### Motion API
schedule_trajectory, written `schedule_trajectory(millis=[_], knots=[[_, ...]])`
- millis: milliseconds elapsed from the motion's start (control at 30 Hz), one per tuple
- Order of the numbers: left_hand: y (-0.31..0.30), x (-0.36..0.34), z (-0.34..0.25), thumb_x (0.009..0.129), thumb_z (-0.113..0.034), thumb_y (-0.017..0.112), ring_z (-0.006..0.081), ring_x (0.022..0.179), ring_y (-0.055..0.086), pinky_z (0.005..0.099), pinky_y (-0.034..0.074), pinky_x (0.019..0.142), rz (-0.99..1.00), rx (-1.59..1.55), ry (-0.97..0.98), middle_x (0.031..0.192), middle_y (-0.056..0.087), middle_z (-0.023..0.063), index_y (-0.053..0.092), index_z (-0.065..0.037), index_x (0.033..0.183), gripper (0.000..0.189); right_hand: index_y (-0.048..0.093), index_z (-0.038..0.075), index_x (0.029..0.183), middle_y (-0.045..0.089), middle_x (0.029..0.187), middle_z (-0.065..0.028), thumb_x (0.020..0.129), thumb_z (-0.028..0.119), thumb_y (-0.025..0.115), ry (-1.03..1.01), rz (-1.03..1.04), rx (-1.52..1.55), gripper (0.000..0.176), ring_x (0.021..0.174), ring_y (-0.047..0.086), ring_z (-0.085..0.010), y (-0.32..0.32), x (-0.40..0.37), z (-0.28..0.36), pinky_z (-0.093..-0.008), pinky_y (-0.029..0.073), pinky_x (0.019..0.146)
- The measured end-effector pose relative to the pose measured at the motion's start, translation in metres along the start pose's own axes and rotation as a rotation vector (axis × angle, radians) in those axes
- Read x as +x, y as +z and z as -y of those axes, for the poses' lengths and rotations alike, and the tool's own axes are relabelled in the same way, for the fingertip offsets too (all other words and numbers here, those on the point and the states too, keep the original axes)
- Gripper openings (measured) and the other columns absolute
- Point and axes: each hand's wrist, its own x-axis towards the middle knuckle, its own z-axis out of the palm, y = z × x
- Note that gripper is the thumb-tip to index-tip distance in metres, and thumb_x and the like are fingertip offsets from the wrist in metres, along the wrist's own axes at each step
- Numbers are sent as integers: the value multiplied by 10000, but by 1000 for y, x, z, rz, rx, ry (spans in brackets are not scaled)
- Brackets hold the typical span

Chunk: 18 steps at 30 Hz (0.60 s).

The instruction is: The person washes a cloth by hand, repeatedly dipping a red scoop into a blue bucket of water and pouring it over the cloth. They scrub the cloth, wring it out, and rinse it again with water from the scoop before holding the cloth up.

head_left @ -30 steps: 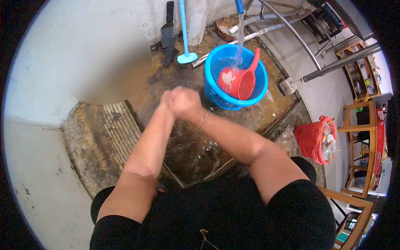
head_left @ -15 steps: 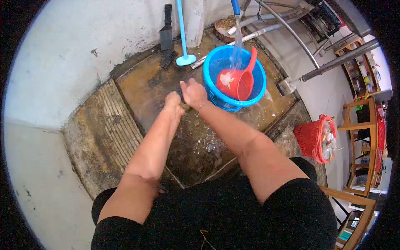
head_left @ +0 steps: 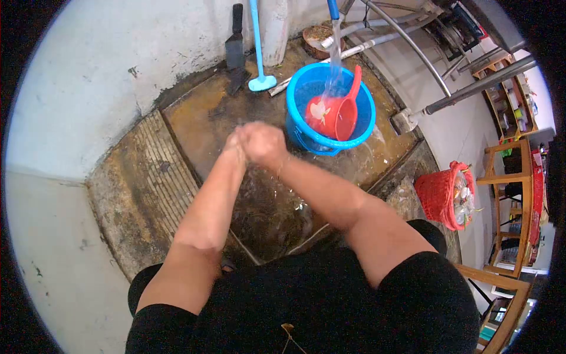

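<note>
My left hand and my right hand meet in front of me, over the wet floor. Both are smeared by motion. The right hand overlaps the left one, and the fingers of both are mostly hidden, so I cannot make out anything between them. Just right of them stands a blue bucket, touched by neither hand. A red water dipper with a pale flower print sits tilted inside it. Water runs from a blue hose down into the bucket.
A light-blue long-handled tool and a dark flat-bladed scraper lean on the wall. Behind the bucket are a round bowl and white pipes. At right stand a red basket of rubbish and wooden furniture.
Both hands have come closer together and moved slightly left and towards me. The right hand now overlaps the left. Water keeps running; the bucket and dipper stay in place.
</note>
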Motion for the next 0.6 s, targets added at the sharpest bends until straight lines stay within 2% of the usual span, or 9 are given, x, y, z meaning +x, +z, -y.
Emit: schedule_trajectory(millis=[67,100,133,200,233,300,433,533,600], knots=[[38,0,3,865,-221,337,220,735,565,406,487,629,-543,-50,-167,857,583,89,553,-83,842,258,590,70,684,587,736,-154,843,360,414,340,78,-176,374,658,570,-342,1,20,-40,-451,464,580],[42,1,0,873,-259,326,227,752,566,454,481,637,-591,140,-179,874,578,89,551,-87,853,283,585,63,673,597,733,-157,846,358,414,440,121,-176,383,683,578,-337,-6,27,-39,-447,467,600],[36,5,0,875,-273,329,227,746,564,450,478,633,-575,203,-167,865,577,86,548,-89,854,286,585,63,673,597,733,-157,846,358,414,440,119,-172,383,683,578,-337,-5,27,-32,-447,467,600],[3,17,1,879,-300,335,226,736,561,443,471,626,-433,148,-73,849,573,80,542,-92,856,294,589,73,694,602,733,-156,819,287,429,-93,84,-205,296,658,593,-330,-6,11,-8,-428,480,614],[-6,17,-2,880,-314,338,226,730,559,439,468,622,-348,91,-19,841,571,77,539,-93,857,299,569,61,664,593,706,-168,841,315,437,20,-4,-9,336,645,579,-341,-6,1,13,-434,473,574],[-9,11,-5,884,-342,345,226,720,555,431,461,614,-297,49,17,824,568,71,533,-96,859,311,573,67,646,585,675,-178,841,309,432,-24,17,-25,341,627,580,-330,-11,-8,25,-419,473,553],[54,-21,-18,892,-397,357,225,698,547,416,448,599,-617,234,-26,791,561,59,522,-103,863,339,576,72,626,582,634,-155,848,289,428,63,0,-215,344,598,581,-320,-1,16,-12,-431,469,556],[32,9,-16,896,-435,333,207,633,505,410,436,578,-622,58,41,727,514,38,498,-103,835,376,595,63,820,610,786,-132,871,346,374,70,111,-471,363,750,588,-298,30,22,-83,-406,472,618],[20,15,-26,894,-450,330,210,654,496,416,430,598,-656,20,134,724,501,45,487,-85,827,404,604,45,835,597,835,-167,876,366,353,97,79,-442,409,736,576,-340,29,26,-74,-437,458,656]])
